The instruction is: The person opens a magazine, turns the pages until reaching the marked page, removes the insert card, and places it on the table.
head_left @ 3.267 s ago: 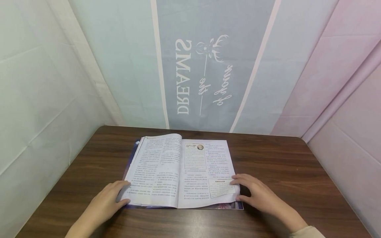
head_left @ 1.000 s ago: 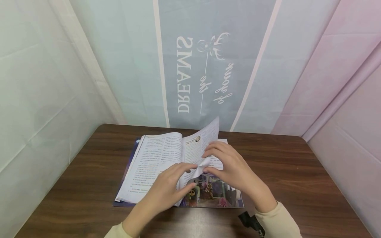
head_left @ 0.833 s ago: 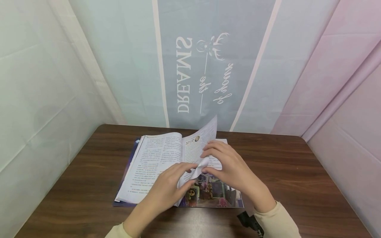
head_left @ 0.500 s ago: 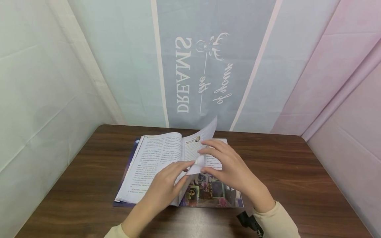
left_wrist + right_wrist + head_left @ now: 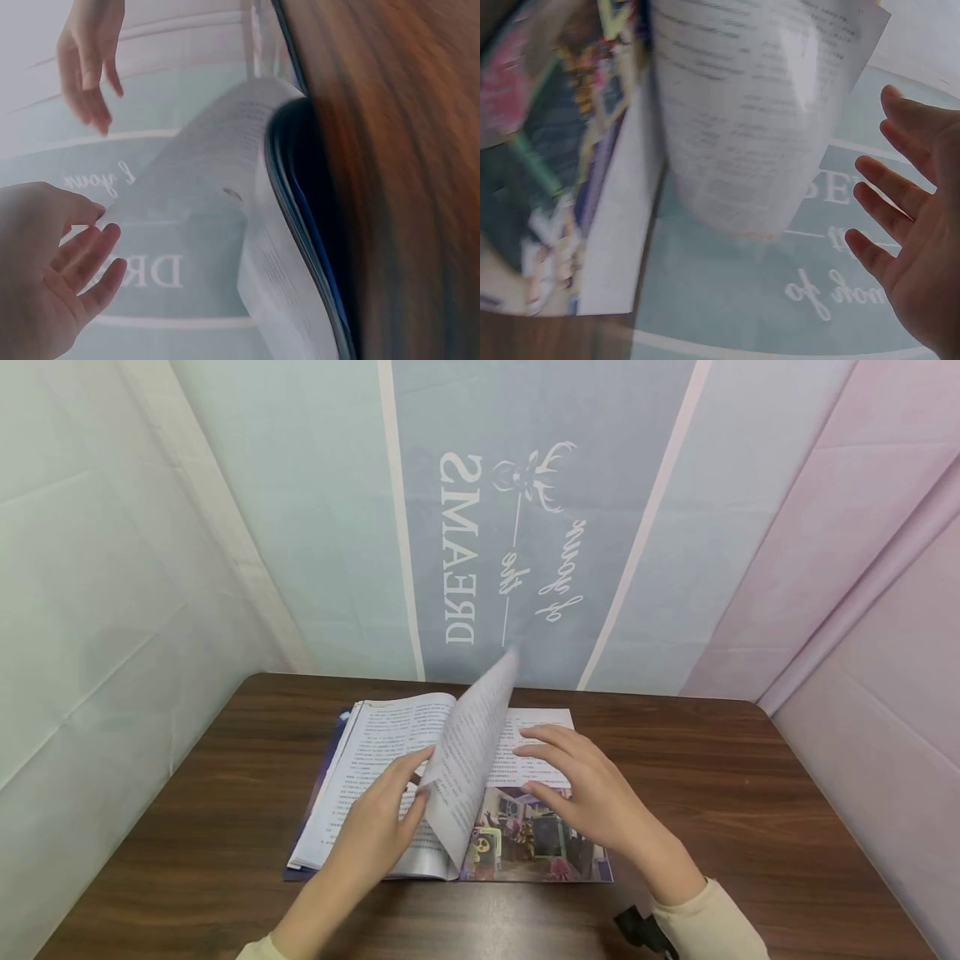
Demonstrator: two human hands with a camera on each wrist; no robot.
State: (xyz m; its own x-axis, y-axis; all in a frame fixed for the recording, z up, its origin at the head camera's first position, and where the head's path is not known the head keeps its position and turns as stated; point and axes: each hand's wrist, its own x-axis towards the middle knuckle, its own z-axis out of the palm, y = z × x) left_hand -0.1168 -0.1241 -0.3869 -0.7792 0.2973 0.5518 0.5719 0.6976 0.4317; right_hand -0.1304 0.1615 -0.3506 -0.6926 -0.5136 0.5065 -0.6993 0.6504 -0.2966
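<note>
An open magazine [image 5: 375, 752] lies flat on the dark wooden table [image 5: 712, 793]. One page [image 5: 472, 752] stands upright over the spine, blurred in mid-turn. My left hand [image 5: 397, 793] is on the page's left side, with its straight fingers and thumb touching the lower edge. In the left wrist view the left hand [image 5: 52, 277] has loose, straight fingers beside the curved page [image 5: 202, 180]. My right hand [image 5: 551, 764] hovers with spread fingers over the right page, which carries a colourful picture [image 5: 525, 843]. The right wrist view shows the right hand [image 5: 915, 255] with an open palm, apart from the page [image 5: 757, 120].
Pale fabric sheets wall in the table on the left, back and right; the back sheet [image 5: 465, 552] carries sideways "DREAMS" lettering. A black wrist strap [image 5: 641, 927] sits at my right sleeve. Bare tabletop lies on both sides of the magazine.
The page both hands pinched at its corner has swung up and leftward. My right hand has let go and spread over the right page. My left hand has moved left with the page.
</note>
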